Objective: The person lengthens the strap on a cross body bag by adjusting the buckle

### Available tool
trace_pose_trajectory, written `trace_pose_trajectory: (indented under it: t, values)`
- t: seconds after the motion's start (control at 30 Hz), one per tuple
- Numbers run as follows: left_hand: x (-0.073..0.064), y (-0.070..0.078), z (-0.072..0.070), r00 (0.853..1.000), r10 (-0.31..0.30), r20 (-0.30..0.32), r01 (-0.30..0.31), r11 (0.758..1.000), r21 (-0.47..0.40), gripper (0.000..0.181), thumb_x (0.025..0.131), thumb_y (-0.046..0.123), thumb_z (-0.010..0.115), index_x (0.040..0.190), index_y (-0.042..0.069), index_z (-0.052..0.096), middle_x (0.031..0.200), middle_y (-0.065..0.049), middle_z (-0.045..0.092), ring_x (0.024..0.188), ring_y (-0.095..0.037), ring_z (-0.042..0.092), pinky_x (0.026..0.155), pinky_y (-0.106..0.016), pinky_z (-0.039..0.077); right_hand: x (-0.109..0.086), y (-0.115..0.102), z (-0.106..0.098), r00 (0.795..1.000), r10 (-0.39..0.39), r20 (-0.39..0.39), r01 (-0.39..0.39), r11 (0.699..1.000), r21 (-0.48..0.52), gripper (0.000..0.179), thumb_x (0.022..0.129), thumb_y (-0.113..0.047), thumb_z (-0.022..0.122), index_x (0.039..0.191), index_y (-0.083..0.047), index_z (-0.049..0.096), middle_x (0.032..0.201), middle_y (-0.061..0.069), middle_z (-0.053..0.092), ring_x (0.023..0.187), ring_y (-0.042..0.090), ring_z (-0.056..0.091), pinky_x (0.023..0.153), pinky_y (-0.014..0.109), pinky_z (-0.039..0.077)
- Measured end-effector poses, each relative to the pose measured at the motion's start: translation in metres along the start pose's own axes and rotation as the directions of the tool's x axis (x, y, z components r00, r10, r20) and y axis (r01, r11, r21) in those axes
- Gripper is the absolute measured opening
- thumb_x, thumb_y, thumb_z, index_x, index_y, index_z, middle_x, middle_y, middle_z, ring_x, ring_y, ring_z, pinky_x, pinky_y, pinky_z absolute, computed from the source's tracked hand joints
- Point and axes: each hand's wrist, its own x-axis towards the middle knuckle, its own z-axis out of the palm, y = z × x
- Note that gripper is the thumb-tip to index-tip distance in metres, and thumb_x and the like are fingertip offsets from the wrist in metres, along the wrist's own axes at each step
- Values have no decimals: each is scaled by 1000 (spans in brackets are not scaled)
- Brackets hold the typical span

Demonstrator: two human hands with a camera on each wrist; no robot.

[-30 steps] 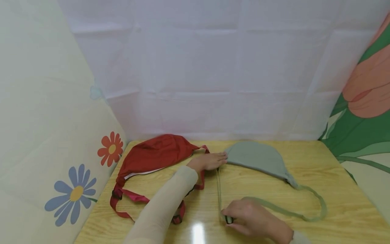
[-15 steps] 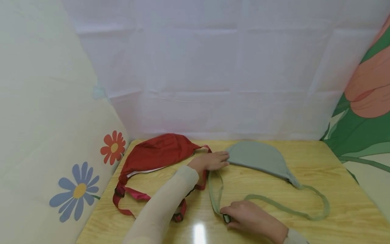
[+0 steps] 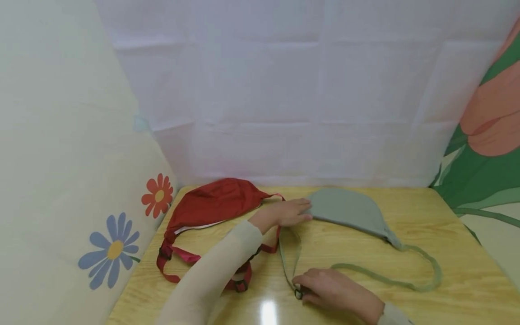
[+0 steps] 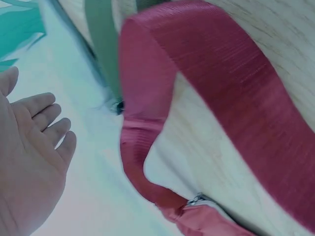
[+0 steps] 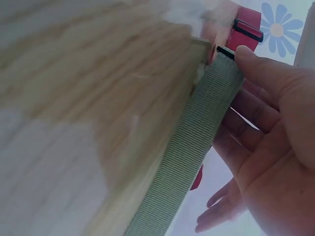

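A grey-green waist bag (image 3: 349, 210) lies flat at the back right of the table, its green strap (image 3: 434, 271) curving toward the front. My left hand (image 3: 289, 213) reaches over the bag's left end, palm down. Its fingers are nearly straight in the left wrist view, and whether they press the bag cannot be told. In front, my right hand (image 3: 335, 291) pinches the green strap beside a black buckle (image 3: 298, 294). The right wrist view has the thumb on the green webbing (image 5: 192, 128). A narrow strap loop runs from there toward the left hand.
A red waist bag (image 3: 217, 203) with a white-edged zip lies at the back left. Its red strap (image 3: 163, 266), with black buckles, loops forward, partly under the left sleeve (image 3: 215, 271). A white sheet (image 3: 260, 90) hangs behind the wooden table (image 3: 455, 253). Flower-printed cloths flank both sides.
My right hand and the buckle have shifted slightly left. The green strap between the hands has spread from nearly one line into a narrow loop. The left hand stays at the bag's end.
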Motion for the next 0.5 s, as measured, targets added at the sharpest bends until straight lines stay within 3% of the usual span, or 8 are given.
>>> trace_pose_trajectory:
  t: [0.23,0.4,0.5]
  values:
    - [-21,10,-13,998,37,-57,-37,999,12,64,109,52,29,161,16,27,168,-2,22,156,-23,14,124,-43,19,-2,9,-12,999,36,-37,-36,999,9,34,99,-24,67,129,-9,66,116,0,70,104,10,65,88,30,55]
    - [-36,7,-8,990,22,-136,-9,995,95,63,110,49,27,162,13,25,168,-6,22,155,-28,15,124,-44,19,-11,18,-24,992,84,-98,-89,995,-48,36,99,-24,67,130,-8,65,119,3,70,108,18,66,93,39,55]
    - [-48,5,-1,978,0,-209,27,991,130,62,111,45,30,160,8,27,166,-12,26,154,-32,19,124,-46,19,-15,24,-32,983,136,-122,-142,989,-42,37,98,-25,68,131,-7,64,120,5,70,107,21,67,91,41,55]
